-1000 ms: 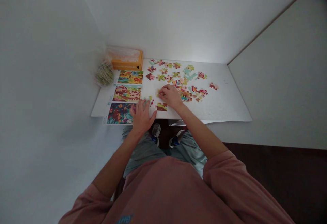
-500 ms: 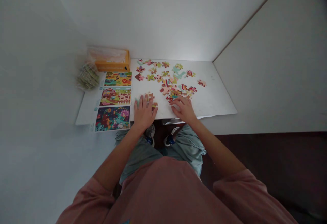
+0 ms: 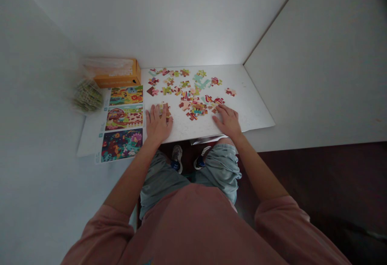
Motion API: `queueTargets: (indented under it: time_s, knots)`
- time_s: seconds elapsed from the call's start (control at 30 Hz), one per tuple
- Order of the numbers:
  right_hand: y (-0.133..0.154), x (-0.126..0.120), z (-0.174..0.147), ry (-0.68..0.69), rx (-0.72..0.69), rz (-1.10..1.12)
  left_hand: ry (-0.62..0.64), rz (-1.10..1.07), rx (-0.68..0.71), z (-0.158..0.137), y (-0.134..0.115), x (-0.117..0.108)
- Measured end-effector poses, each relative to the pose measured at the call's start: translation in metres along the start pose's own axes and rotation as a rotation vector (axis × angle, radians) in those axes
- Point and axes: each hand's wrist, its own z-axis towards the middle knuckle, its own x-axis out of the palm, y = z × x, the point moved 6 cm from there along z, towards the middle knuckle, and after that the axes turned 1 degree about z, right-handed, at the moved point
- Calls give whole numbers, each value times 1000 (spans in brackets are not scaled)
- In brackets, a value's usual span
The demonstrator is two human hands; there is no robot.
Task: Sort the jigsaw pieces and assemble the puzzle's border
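orange box and picture sheet beside puzzle pieces

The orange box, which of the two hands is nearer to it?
Left. In this view, the left hand is below and right of the orange box, beside the printed pictures; the right hand is much farther right, by the puzzle pieces.

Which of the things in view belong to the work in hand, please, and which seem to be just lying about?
Belonging to the work:
- puzzle pieces under the left hand
- loose puzzle pieces, some by the right hand
- three printed pictures, probably for reference

Apparently just lying about:
- orange box
- bag with greenish contents
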Motion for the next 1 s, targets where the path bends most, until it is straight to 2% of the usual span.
queueTargets:
  time_s: [0.2,0.3,0.4,0.53,0.67,0.83,1.0]
  knots:
    - [-7,0,-1,-63,34,23,24,31,1,12,1,6]
    - [-8,-3,-1,-74,54,38,10,20,15,15,-9,3]
    - [-9,-5,-1,-53,78,53,30,-15,104,11,-38,4]
    - [-10,-3,-1,-20,65,63,116,-99,267,0,-85,15]
    - [-13,-1,-1,-22,48,74,165,-107,342,-6,-110,22]
    - [-11,-4,-1,4,35,70,224,-79,451,-21,-115,17]
    - [6,-6,-1,87,-110,35,283,-56,466,-34,-107,12]
